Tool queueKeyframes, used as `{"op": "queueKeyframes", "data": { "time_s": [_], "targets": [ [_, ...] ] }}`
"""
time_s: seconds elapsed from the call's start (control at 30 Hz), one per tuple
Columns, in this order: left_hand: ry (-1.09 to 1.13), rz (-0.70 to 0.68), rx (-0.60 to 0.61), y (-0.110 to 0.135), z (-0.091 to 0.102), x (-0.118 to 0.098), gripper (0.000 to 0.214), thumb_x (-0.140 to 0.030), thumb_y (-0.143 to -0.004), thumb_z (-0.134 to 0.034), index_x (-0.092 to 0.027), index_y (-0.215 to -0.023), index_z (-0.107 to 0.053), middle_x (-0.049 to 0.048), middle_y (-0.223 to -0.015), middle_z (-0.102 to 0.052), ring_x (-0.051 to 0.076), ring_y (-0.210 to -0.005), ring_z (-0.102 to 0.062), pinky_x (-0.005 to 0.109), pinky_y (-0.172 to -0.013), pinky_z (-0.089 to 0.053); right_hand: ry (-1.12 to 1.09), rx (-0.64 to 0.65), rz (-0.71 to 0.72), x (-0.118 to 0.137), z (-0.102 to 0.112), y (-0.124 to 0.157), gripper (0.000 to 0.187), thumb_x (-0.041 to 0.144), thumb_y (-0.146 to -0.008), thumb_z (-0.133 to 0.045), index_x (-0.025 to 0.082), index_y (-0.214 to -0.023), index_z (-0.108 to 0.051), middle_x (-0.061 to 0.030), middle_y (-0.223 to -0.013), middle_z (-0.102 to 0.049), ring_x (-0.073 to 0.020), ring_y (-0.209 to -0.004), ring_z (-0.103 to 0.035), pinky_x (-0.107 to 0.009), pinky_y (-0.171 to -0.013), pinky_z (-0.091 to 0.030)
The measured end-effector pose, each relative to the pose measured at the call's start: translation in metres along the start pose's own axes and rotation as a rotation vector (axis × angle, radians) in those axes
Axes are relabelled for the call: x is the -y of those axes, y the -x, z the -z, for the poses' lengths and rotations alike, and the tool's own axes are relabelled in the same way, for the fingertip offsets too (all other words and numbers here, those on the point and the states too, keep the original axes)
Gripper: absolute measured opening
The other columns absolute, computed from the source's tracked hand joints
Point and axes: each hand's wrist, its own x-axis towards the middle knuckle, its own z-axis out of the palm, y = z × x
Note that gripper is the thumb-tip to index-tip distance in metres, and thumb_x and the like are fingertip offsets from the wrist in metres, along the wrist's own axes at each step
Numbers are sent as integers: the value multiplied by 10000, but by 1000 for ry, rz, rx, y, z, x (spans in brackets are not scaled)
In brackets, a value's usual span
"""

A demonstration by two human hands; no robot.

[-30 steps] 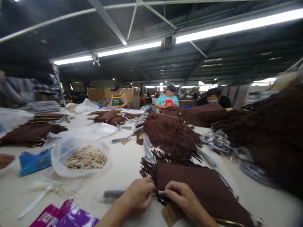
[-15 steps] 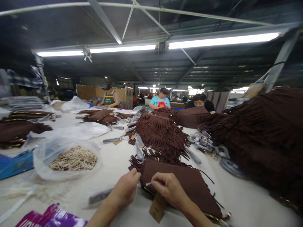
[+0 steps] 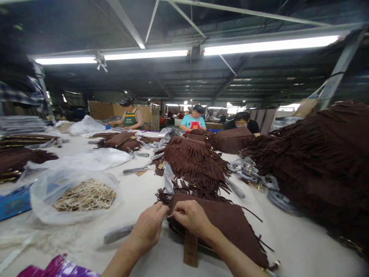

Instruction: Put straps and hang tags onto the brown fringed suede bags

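A dark brown fringed bag [image 3: 221, 215] lies flat in front of me, its fringe toward the far side. At its left corner my left hand [image 3: 151, 225] is closed in a pinch, and what its fingertips hold is hidden. My right hand [image 3: 191, 218] pinches a pale tag string [image 3: 170, 216] close beside the left fingertips. Below the right hand hangs a brown card tag [image 3: 190, 250], over the bag's near edge. A plastic-wrapped strap [image 3: 119, 234] lies on the table left of my left hand.
An open plastic bag [image 3: 37, 200] with several stringed tags [image 3: 86, 196] stands left. Fringed bags [image 3: 196, 157] are stacked ahead; a tall pile [image 3: 323, 161] rises at right. Wrapped straps and chains [image 3: 248, 171] lie between. Purple packaging [image 3: 57, 269] sits at the near left. Three co-workers [image 3: 193, 121] are across the table.
My right hand has moved left and slightly up, close to my left hand. The card tag has swung to hang nearly straight. The view has shifted slightly.
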Motion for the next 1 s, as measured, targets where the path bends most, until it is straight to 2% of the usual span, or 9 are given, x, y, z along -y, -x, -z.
{"op": "queueKeyframes", "data": {
  "time_s": [0.17,0.4,0.6,0.73,0.87,0.93,1.0],
  "targets": [
    [26,4,-10,0,1,2,480,-1,-677,-438,-259,-1075,-513,41,-1023,-599,224,-1009,-563,316,-885,-464,12,35,15,-2,-3,-6,229,153,-752,-554,230,-736,-769,-9,-686,-742,-156,-634,-631,-227,-565,-340],
    [-85,-13,1,0,7,0,465,-2,-716,-437,-221,-1119,-515,77,-1052,-602,259,-1007,-546,379,-865,-442,18,63,42,0,-1,-12,210,166,-736,-568,230,-719,-767,-17,-678,-738,-168,-634,-632,-245,-559,-314],
    [-112,-24,-26,-2,8,2,437,-18,-759,-437,-212,-1138,-533,84,-1072,-606,266,-992,-538,395,-845,-425,-63,71,66,-1,-7,-16,189,193,-746,-592,245,-709,-771,-12,-672,-728,-177,-660,-628,-251,-578,-315],
    [-109,-58,-66,-6,5,10,445,-17,-782,-439,-213,-1171,-533,78,-1080,-621,262,-999,-541,398,-843,-420,-200,55,58,-5,-16,-19,150,265,-755,-616,242,-699,-753,6,-623,-675,-165,-632,-564,-257,-596,-305],
    [-106,-113,-170,-11,-1,18,458,-12,-806,-457,-207,-1216,-516,72,-1105,-631,256,-1032,-540,404,-888,-412,-431,82,37,-15,-31,-26,233,336,-737,-581,191,-560,-621,31,-531,-506,-134,-566,-452,-248,-566,-295],
    [-101,-129,-214,-13,-4,18,433,-7,-807,-475,-201,-1190,-530,67,-1126,-630,243,-1050,-537,396,-928,-402,-563,114,-1,-21,-40,-30,301,419,-729,-561,187,-539,-547,39,-524,-443,-124,-538,-405,-242,-528,-288],
    [-115,-91,-247,-17,-7,16,337,-16,-810,-491,-190,-1087,-574,72,-1112,-629,242,-1043,-539,384,-927,-408,-680,135,-59,-28,-47,-32,361,515,-719,-551,194,-560,-507,45,-525,-421,-116,-515,-374,-237,-500,-285]
  ]
}}
